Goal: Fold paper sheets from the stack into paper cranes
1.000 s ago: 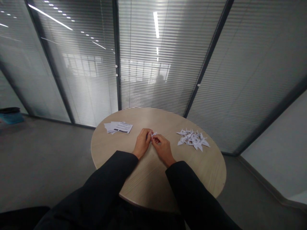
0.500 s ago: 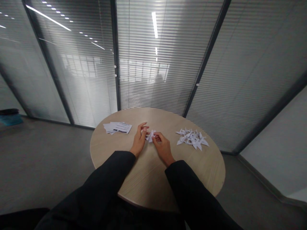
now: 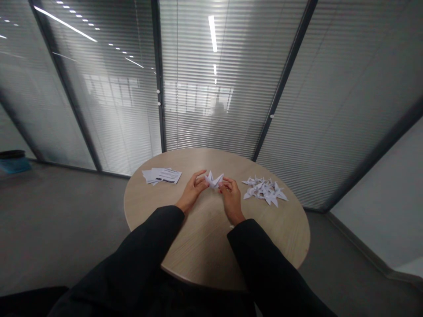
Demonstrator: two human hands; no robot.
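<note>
My left hand [image 3: 193,190] has its fingers slightly spread against the white origami crane [image 3: 213,179] between my hands, while my right hand [image 3: 231,196] pinches its wing, over the round wooden table [image 3: 201,246], with printed paper sheets [image 3: 161,176] left and a heap of paper cranes [image 3: 264,192] right.

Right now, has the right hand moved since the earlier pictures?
Yes: the right hand has shifted forward and closer to the pile of paper cranes, which stays in place.

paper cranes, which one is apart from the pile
The white paper crane between the left hand and right hand; the others lie heaped in a pile of cranes further right.
</note>
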